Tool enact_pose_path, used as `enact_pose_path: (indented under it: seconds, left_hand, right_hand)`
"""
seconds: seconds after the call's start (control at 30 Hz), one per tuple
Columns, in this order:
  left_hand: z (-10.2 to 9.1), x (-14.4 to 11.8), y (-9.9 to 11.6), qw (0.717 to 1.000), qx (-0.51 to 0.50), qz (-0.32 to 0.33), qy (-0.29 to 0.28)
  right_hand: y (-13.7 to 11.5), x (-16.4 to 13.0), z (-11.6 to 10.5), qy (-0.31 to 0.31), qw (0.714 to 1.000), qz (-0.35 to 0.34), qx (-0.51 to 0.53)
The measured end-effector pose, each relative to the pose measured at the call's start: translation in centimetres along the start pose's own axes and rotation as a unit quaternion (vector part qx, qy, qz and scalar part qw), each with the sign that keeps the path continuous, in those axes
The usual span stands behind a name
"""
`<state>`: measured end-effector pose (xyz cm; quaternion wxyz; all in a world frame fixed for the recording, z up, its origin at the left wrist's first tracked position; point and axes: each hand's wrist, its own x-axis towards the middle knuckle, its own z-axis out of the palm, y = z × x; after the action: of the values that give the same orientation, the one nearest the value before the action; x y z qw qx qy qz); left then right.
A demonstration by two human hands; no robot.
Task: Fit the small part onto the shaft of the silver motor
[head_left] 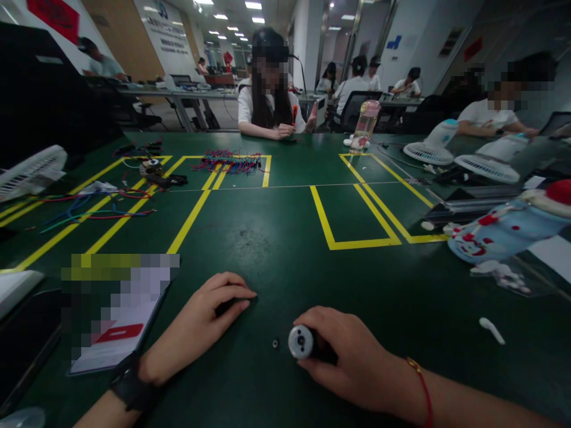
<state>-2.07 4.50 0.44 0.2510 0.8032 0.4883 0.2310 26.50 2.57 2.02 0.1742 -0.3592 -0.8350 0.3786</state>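
Motor [300,342] | bottom centre, axis toward camera | right hand [352,362] fingers wrapped round it (left hand [200,324] curled beside, on small dark part)

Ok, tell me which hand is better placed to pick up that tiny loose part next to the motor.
Left, probably. The right hand is gripping the small motor, while the left hand rests on the table near the tiny part.

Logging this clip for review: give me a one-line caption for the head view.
Right hand grips a small silver-faced cylindrical motor on the green table; left hand covers a small dark part.
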Motion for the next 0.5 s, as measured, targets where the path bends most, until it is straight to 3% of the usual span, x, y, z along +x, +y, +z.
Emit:
enact_pose_path:
  seconds: [0.17, 0.3, 0.4, 0.5]
  left_hand:
    - [-0.1, -0.1, 2.4, 0.996, 0.039, 0.022, -0.079]
    - [1.0, -0.2, 3.8, 0.993, 0.022, 0.047, -0.102]
    - [1.9, -0.2, 4.3, 0.995, -0.023, 0.036, -0.087]
    - [2.4, -0.3, 5.1, 0.992, -0.123, 0.006, -0.017]
  right_hand:
    - [0.0, 0.0, 0.0, 0.004, 1.0, -0.005, -0.002]
    - [0.0, -0.1, 0.2, 0.004, 1.0, -0.006, -0.004]
    - [0.0, -0.1, 0.3, 0.009, 1.0, -0.006, -0.004]
    - [0.1, 0.0, 0.4, 0.007, 1.0, -0.005, -0.007]
